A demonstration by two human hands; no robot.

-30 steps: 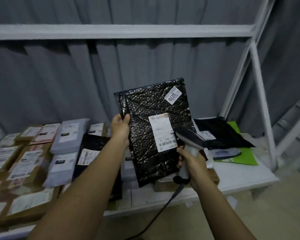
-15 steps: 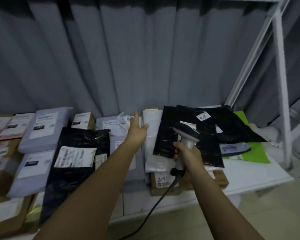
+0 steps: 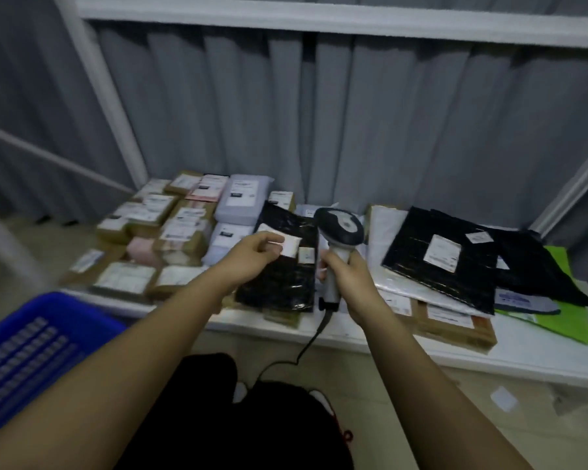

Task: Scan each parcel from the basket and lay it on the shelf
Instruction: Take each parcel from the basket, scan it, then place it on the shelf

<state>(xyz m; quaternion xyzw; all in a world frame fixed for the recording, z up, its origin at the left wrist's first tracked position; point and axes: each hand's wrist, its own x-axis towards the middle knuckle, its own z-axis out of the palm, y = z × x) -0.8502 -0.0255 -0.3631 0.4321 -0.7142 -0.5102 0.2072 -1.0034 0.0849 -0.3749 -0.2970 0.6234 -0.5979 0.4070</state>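
Black bubble mailer (image 3: pixel 438 256) is the parcel I'm tracking, head view only. It lies flat on the white shelf (image 3: pixel 523 354), right half, on top of a white poly bag (image 3: pixel 384 232) and brown boxes (image 3: pixel 455 329). Long axis runs from the shelf's front edge toward the grey curtain (image 3: pixel 387 123), tilted a bit right at the far end; white label faces up, small sticker near the far right corner. My hands aren't on it.

My right hand (image 3: pixel 348 278) is wrapped round the handle of the scanner (image 3: pixel 340 245), gripped tight. Scanner stands upright, head at top, cable hanging off the bottom toward the floor. It sits just left of the mailer, apart from it.

My left hand (image 3: pixel 252 257) hovers over another black parcel (image 3: pixel 282 262) at shelf centre, fingers loosely curled, holding nothing as far as I can see; contact w/ that parcel can't tell, blurred.

Blue basket (image 3: pixel 31 337) at lower left, beside the shelf. Left half of shelf packed w/ labelled cardboard boxes (image 3: pixel 170 232) and grey bags (image 3: pixel 241 203). Green sheet (image 3: pixel 571 320) at far right under black bags.
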